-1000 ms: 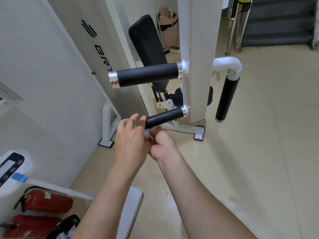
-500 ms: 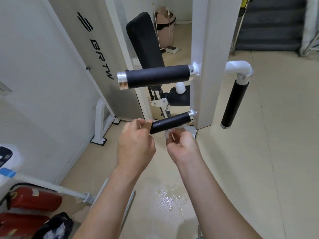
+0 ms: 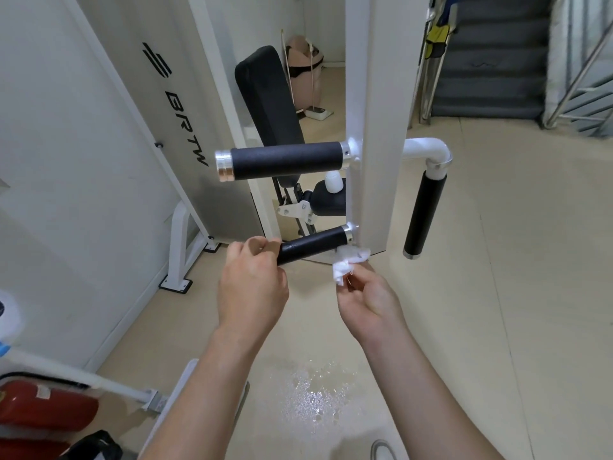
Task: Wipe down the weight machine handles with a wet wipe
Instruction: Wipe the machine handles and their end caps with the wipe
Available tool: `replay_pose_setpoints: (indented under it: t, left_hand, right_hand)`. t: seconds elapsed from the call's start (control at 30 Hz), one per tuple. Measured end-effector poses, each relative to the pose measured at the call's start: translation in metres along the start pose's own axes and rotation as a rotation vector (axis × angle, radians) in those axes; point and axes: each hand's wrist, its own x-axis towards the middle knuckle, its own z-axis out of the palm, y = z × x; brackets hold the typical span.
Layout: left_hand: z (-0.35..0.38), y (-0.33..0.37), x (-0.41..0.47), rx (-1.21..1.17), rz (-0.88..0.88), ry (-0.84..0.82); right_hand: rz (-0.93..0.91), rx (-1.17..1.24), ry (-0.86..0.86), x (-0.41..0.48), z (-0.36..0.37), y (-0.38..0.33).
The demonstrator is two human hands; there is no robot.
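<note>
Left grip (image 3: 252, 287): fingers curled round the free end of the lower handle (image 3: 313, 249). Right grip (image 3: 368, 300): pinching a crumpled wet wipe (image 3: 348, 263) at the fingertips, just under that handle's inner end by the white upright (image 3: 378, 127). Cannot tell if the wipe touches the handle or hangs just clear.

Handling, big to small. The upright looks rigid and fixed, so you can push against it and nothing should shift. There are three black handles: the upper handle (image 3: 287, 161) is long and level, the side handle (image 3: 424, 214) hangs vertical off a white elbow on the far side of the upright, and the lower handle is short and tilted. The sleeves look like textured rubber or foam, so expect some drag on the wipe. The lower one shows a sheen near your left grip, likely damp and a bit slick. The metal end collars are smooth and quick to wipe. The wipe is light, limp and bunched, so it covers little. Opening it out and wrapping it round the sleeve would work better than dabbing with a pinch.

Around you: beige floor (image 3: 497, 293), and a grey shroud (image 3: 185, 127) with lettering close on the left. The black back pad (image 3: 268, 104) stands behind the upper handle. Red fire extinguishers (image 3: 43, 413) lie low left. A wet patch (image 3: 315, 393) shines on the floor right under your arms; it looks slippery, so mind your footing.

In the way: your left grip covers the lower handle's free end, so that part can't be wiped until you let go. The upright blocks a straight reach to the side handle, so go round it.
</note>
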Motion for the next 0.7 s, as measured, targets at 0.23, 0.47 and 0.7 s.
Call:
replay_pose_setpoints:
  t: [0.23,0.47,0.7]
  left_hand:
    - [-0.018,0.025,-0.010,-0.624,-0.072,0.051]
    - [-0.032,0.080,-0.022,-0.947,0.090,-0.052]
    - [-0.023,0.134,-0.003,-1.215,-0.057,-0.136]
  right_hand:
    - [-0.087,-0.159,-0.206,-0.029,0.013,-0.020]
    - [-0.141,-0.503,-0.253,-0.044,0.017,-0.052]
    - [-0.215,-0.842,-0.321,-0.042,0.017,-0.124]
